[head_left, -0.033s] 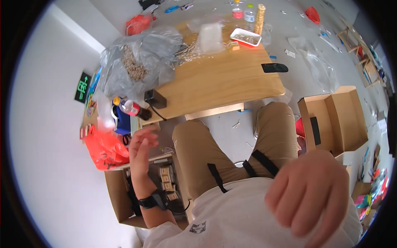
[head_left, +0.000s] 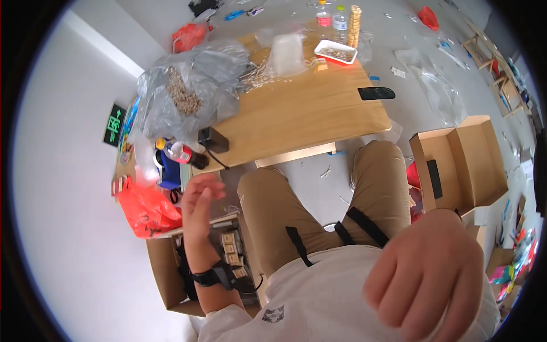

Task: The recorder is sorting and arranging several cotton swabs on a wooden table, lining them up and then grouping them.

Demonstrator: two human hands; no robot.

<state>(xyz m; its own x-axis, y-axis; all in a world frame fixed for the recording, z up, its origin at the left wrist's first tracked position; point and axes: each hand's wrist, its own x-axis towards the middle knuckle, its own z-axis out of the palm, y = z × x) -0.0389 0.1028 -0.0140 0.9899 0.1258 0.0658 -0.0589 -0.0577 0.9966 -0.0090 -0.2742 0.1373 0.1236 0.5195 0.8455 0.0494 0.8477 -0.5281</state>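
My left hand (head_left: 200, 200) is raised on the left, just off the near left corner of the wooden table (head_left: 302, 117). Its loosely bent fingers are somewhat apart and blurred, with nothing visible in them. Below that arm stands an open cardboard box (head_left: 162, 271) with several small tan packs (head_left: 231, 249) inside. Close to the camera at lower right, my right hand (head_left: 427, 276) shows its back, fingers curled downward and close together. Its palm and fingertips are hidden, so I cannot see whether it holds anything.
On the table are a grey plastic bag (head_left: 219, 62) of small brown pieces, a black adapter (head_left: 213, 138), a cola bottle (head_left: 185, 153) and a white tray (head_left: 336, 53). A red bag (head_left: 145, 211) sits at left. An open carton (head_left: 456, 162) stands at right.
My left hand has shifted slightly to the right. My right hand has dropped a little, its fingers still curled. The surroundings have shifted slightly in view.
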